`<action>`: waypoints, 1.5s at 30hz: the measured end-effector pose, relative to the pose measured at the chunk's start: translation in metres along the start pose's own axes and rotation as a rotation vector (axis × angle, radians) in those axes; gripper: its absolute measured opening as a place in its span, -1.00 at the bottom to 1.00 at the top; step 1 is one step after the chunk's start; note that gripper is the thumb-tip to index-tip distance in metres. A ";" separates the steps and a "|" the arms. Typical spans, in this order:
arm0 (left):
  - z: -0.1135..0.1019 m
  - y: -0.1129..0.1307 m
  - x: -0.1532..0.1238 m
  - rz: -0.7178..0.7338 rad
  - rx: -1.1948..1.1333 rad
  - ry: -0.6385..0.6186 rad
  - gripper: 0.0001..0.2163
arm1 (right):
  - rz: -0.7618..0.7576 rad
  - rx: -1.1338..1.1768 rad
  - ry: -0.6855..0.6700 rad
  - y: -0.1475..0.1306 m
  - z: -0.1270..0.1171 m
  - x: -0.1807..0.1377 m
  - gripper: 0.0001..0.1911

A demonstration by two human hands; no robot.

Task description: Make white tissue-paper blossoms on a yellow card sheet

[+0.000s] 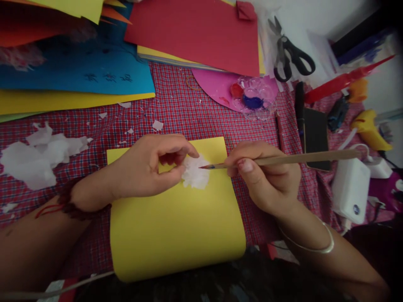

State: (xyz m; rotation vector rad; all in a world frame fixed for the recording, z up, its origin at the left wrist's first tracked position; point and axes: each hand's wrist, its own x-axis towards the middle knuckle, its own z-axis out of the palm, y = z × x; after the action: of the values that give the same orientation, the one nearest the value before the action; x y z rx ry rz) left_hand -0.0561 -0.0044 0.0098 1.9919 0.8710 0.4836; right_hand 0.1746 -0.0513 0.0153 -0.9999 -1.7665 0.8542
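A white paper cutout with a jagged edge (195,178), like a small flower or snowflake, lies on a yellow sheet of paper (176,235). My left hand (157,165) has its thumb and index fingertip on the cutout's left and upper edge, the other fingers curled beneath. Between the thumb and fingers of my right hand (267,176) is a paintbrush (302,157), held almost level. Its reddish tip points left and meets the middle of the cutout, or hovers just over it. The near edge of the yellow sheet curls down over the table's edge.
Crumpled white paper (40,155) and scraps lie left on the checked cloth (170,96). A clear palette (253,98) holds red and blue paint. Coloured paper stacks (195,33) stand behind. To the right are black-handled scissors (291,56), a phone (316,138) and a white power bank (351,188).
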 end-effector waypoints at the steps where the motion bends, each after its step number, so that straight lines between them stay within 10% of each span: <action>1: 0.000 0.001 0.000 -0.025 -0.013 0.003 -0.81 | 0.000 -0.007 -0.001 0.000 0.000 0.000 -0.83; 18: -0.010 -0.008 -0.004 -0.323 -0.395 0.169 -0.93 | 0.212 0.316 0.103 0.009 0.000 0.001 -0.84; 28: -0.017 -0.002 -0.002 -0.235 -0.332 -0.138 -0.88 | 0.118 0.448 0.335 0.006 -0.008 0.009 -0.83; 38: 0.003 0.003 0.011 -0.253 -0.200 -0.077 -0.87 | 0.066 0.212 0.109 0.001 -0.004 -0.007 -0.81; 45: -0.020 -0.004 0.004 -0.346 -0.583 0.069 -0.88 | 0.080 0.216 0.139 0.009 -0.004 -0.006 -0.82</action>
State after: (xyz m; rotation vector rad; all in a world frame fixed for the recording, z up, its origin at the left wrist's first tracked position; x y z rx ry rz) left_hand -0.0670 0.0113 0.0169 1.2727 0.9622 0.5331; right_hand 0.1828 -0.0524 0.0065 -0.9671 -1.4911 0.9791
